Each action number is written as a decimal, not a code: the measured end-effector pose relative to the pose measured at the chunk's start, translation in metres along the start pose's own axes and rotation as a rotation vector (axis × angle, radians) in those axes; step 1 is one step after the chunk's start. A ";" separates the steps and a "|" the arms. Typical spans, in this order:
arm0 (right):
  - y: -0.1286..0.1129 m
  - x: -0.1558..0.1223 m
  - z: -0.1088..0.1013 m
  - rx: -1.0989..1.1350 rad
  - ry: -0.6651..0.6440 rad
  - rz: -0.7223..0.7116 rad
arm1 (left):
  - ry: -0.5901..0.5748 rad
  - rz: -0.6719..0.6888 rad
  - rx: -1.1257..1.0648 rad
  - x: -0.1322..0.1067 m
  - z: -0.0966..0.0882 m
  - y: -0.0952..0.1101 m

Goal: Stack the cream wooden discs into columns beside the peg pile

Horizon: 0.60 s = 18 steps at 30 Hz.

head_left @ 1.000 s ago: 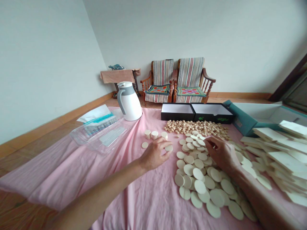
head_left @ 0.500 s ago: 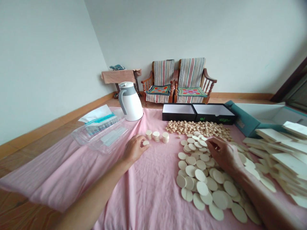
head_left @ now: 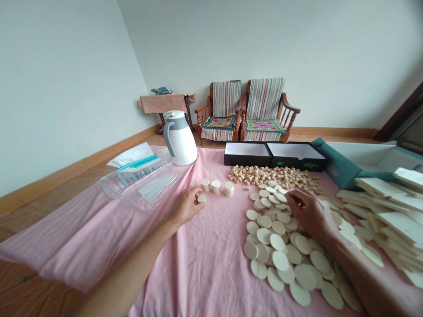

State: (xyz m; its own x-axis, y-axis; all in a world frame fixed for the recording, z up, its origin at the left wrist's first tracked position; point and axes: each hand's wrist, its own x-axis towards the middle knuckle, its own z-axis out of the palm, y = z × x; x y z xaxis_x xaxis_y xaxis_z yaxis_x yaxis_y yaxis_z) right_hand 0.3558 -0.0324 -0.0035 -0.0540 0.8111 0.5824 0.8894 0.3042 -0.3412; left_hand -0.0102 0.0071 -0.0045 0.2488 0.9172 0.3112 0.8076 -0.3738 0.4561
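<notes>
My left hand (head_left: 185, 204) rests on the pink cloth (head_left: 205, 264) with its fingertips pinched on a small pale wooden disc (head_left: 202, 198). Just beyond it stand three short stacks of small discs (head_left: 216, 186). My right hand (head_left: 309, 212) lies curled over a spread of pale wooden discs (head_left: 280, 246), its fingers closed on a disc in the pile. Behind the discs lies a heap of small wooden balls (head_left: 271, 175).
A white jug (head_left: 180, 138) and a clear plastic box (head_left: 139, 180) sit at the left. Two black open boxes (head_left: 276, 155) stand behind the balls. A teal box (head_left: 360, 158) and pale wooden slabs (head_left: 386, 207) fill the right. Two striped chairs (head_left: 246, 110) stand by the wall.
My left hand moved left from the disc pile with a small disc and now holds it down in front of the three stacks. My right hand stayed on the pile.
</notes>
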 end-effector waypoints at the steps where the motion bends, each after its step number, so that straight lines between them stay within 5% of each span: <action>1: 0.000 0.000 0.000 -0.001 -0.004 0.003 | 0.002 0.001 0.001 0.000 0.000 0.000; 9: 0.001 0.000 0.001 -0.025 -0.024 0.015 | 0.068 0.118 0.020 -0.006 -0.012 0.031; 13: 0.002 -0.001 0.003 -0.020 -0.028 0.012 | -0.220 0.317 -0.099 -0.004 -0.004 0.068; 18: 0.000 0.000 0.003 -0.004 -0.033 0.024 | -0.337 0.516 -0.101 0.004 0.027 0.102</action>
State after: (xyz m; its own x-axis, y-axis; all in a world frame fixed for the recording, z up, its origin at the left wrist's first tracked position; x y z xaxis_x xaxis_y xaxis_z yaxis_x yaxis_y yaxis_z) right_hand 0.3548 -0.0308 -0.0057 -0.0477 0.8339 0.5498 0.8926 0.2827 -0.3513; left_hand 0.0878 -0.0238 0.0212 0.7619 0.6016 0.2402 0.4875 -0.7767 0.3988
